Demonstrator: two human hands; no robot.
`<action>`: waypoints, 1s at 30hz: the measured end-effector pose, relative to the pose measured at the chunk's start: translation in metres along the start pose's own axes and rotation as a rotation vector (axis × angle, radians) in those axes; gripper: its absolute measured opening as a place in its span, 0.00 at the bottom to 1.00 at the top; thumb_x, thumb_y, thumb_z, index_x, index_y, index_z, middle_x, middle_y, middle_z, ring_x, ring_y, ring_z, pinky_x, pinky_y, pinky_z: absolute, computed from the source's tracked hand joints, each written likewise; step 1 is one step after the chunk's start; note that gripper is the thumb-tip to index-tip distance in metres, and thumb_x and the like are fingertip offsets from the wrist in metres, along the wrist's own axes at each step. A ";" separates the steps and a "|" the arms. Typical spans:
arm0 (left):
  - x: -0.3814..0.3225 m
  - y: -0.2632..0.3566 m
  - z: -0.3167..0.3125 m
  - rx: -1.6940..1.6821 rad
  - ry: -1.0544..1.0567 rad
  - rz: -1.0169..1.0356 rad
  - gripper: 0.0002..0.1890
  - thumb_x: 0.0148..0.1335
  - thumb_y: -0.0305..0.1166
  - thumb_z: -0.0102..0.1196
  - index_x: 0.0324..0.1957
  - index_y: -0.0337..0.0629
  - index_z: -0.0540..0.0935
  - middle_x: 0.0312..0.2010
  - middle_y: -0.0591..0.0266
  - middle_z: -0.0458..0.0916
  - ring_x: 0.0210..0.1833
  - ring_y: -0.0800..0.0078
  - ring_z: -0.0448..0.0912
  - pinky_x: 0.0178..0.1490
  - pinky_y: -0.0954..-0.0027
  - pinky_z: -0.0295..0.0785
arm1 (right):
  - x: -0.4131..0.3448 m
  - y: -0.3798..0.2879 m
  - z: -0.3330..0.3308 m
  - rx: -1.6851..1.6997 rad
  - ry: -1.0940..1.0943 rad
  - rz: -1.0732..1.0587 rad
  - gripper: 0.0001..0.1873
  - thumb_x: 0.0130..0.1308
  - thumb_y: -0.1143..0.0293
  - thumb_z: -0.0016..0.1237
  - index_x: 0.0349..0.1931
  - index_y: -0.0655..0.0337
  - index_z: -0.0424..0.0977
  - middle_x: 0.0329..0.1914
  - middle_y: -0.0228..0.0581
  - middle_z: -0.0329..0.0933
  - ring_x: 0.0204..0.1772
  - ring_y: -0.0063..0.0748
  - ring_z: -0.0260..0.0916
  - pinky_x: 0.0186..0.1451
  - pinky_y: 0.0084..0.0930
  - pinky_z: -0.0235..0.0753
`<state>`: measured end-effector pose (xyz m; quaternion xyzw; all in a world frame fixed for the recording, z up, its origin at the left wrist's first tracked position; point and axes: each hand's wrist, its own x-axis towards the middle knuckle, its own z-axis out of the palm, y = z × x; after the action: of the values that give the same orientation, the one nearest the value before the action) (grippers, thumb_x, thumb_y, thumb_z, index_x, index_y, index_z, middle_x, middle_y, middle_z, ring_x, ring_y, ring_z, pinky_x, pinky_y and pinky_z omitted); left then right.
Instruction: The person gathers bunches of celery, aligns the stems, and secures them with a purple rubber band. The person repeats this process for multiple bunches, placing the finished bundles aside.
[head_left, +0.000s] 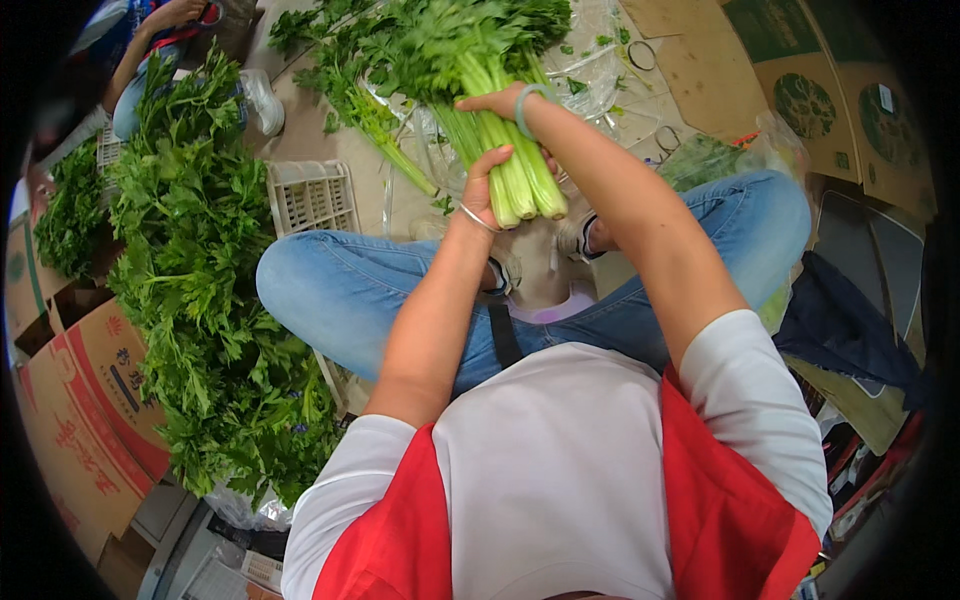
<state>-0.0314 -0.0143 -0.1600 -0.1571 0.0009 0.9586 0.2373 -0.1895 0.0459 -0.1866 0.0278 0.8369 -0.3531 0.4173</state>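
Observation:
A bunch of celery (517, 169) with pale green stalks is held over the floor between my knees, its cut bases towards me. Its leafy tops (480, 37) spread away at the far side. My left hand (486, 184), with a thin bangle at the wrist, grips the stalks near the bases, thumb on top. Further up the bunch, my right hand (501, 103) lies across the stalks and holds them; a pale green bangle circles that wrist. Part of the right fingers is hidden by the celery. A loose celery stalk (401, 161) lies on the floor left of the bunch.
Leafy celery (210, 262) is heaped high along my left, by a white plastic crate (311, 199). Another person's shoe (264, 103) shows at upper left. Clear plastic film (592, 82) and leaf scraps litter the floor. Cardboard boxes (806, 90) stand right; a bagged green vegetable (701, 161) lies nearer.

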 end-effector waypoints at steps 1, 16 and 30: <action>0.002 0.000 0.001 -0.045 -0.007 0.014 0.31 0.55 0.38 0.61 0.56 0.29 0.69 0.47 0.47 0.77 0.52 0.52 0.77 0.63 0.50 0.71 | -0.007 -0.005 -0.001 -0.192 0.011 -0.060 0.47 0.45 0.31 0.60 0.46 0.74 0.76 0.45 0.52 0.80 0.39 0.47 0.81 0.45 0.39 0.80; -0.006 -0.004 -0.017 0.073 0.142 0.078 0.21 0.60 0.39 0.57 0.51 0.36 0.77 0.45 0.53 0.82 0.46 0.63 0.82 0.51 0.62 0.79 | -0.192 0.045 0.042 -0.355 0.915 -0.948 0.08 0.57 0.66 0.52 0.31 0.61 0.72 0.36 0.50 0.69 0.39 0.52 0.66 0.40 0.44 0.66; -0.023 -0.021 -0.002 0.017 0.142 0.104 0.20 0.61 0.39 0.56 0.52 0.39 0.77 0.46 0.54 0.82 0.45 0.62 0.82 0.52 0.60 0.79 | -0.190 0.065 0.047 -0.393 0.940 -0.969 0.23 0.43 0.54 0.61 0.33 0.60 0.71 0.34 0.48 0.64 0.38 0.51 0.63 0.40 0.43 0.65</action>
<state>-0.0021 -0.0059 -0.1534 -0.2226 0.0343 0.9560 0.1879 -0.0119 0.1130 -0.1063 -0.2746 0.8950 -0.2919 -0.1957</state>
